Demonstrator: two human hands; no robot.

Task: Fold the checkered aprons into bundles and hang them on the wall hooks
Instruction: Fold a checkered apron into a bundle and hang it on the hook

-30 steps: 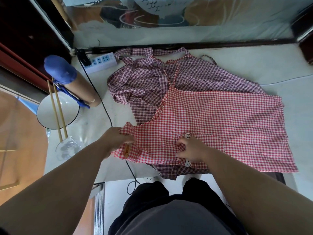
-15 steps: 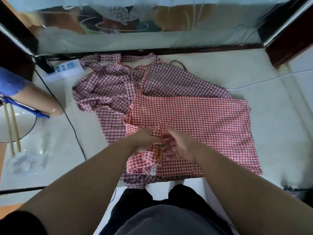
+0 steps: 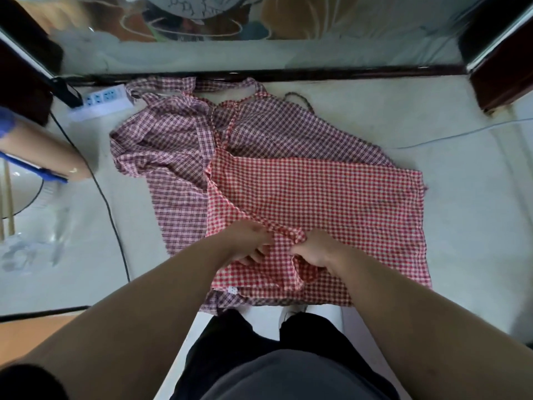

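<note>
Red-checked apron (image 3: 331, 197) lies spread — left hand (image 3: 248, 241) and right hand (image 3: 315, 251) both pinch its strap (image 3: 284, 230).

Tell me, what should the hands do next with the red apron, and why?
Probably fold the gathered part over toward the right: left hand and right hand hold the red apron at its folded-in left edge, while the rest lies flat.

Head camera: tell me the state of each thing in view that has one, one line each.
red apron, spread flat on the table, near edge bunched between the hands.
plaid apron, crumpled, partly under the red apron.
right hand, grips bunched red apron cloth.
left hand, on the red apron's strap, grip unclear.
power strip, lying flat, visible sockets empty.
chopsticks, lying across the bowl.
</note>
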